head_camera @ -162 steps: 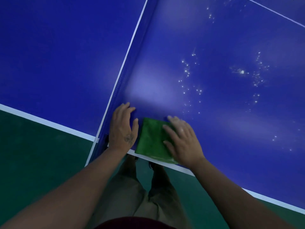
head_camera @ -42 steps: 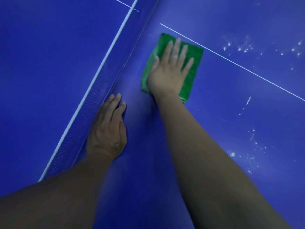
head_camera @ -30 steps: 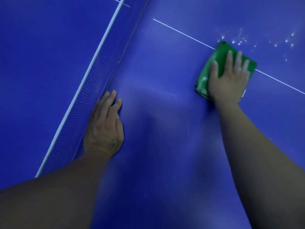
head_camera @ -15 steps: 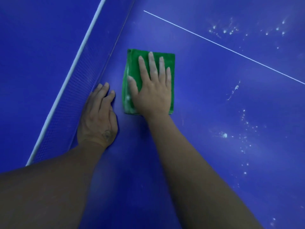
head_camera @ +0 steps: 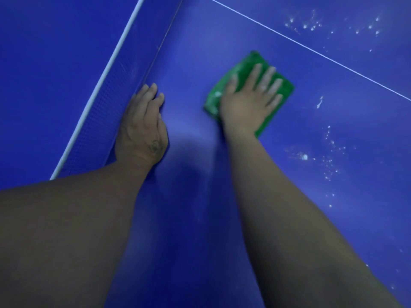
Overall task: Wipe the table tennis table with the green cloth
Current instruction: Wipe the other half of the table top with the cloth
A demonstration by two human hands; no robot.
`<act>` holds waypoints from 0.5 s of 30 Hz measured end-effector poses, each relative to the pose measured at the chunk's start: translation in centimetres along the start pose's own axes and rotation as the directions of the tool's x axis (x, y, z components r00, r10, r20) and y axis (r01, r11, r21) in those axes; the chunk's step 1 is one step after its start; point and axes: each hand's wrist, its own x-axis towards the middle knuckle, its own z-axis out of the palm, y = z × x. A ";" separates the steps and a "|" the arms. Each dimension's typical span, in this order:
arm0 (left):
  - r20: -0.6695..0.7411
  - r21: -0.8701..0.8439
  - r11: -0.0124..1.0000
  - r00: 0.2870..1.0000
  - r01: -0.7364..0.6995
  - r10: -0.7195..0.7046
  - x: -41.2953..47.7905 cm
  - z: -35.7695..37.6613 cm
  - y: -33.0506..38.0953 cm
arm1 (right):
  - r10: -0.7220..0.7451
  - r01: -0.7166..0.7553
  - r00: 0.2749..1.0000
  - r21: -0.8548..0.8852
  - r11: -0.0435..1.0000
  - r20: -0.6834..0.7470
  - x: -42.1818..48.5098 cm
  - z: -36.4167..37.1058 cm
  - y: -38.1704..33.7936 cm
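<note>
The green cloth (head_camera: 241, 66) is pressed to the table tennis table (head_camera: 193, 218) under the right hand (head_camera: 249, 103), fingers straight and spread, the left hand (head_camera: 142, 127) laid flat, fingers together, beside the net (head_camera: 106, 103) — the white specks (head_camera: 329, 161) could be smeared, not lifted, were the cloth bunched.

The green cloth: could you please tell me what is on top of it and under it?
The right hand presses flat on the cloth; the blue table lies beneath, that patch hidden.
</note>
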 end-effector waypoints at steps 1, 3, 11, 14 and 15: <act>0.015 -0.003 1.000 1.000 0.005 -0.005 0.0 -0.2 0.0 | -0.105 0.105 0.994 -0.011 0.994 0.008 -2.0 0.3 -1.4; 0.060 0.008 1.000 0.998 0.013 -0.013 -0.1 -0.4 0.0 | -0.330 0.331 0.944 -0.023 0.943 0.025 -5.8 0.5 -2.0; 0.132 0.200 0.979 0.991 -0.022 -0.004 -10.0 -2.9 -0.4 | -0.460 0.461 0.887 -0.024 0.887 0.025 -3.2 -1.9 13.2; 0.110 0.192 0.981 0.994 -0.016 -0.005 -12.8 -3.1 -0.5 | -0.238 0.239 0.970 -0.028 0.971 0.043 -1.2 -2.3 14.8; 0.103 0.184 0.983 0.995 -0.005 -0.014 -12.9 -3.0 -0.6 | -0.185 0.186 0.982 -0.025 0.982 0.033 -1.2 -2.1 14.3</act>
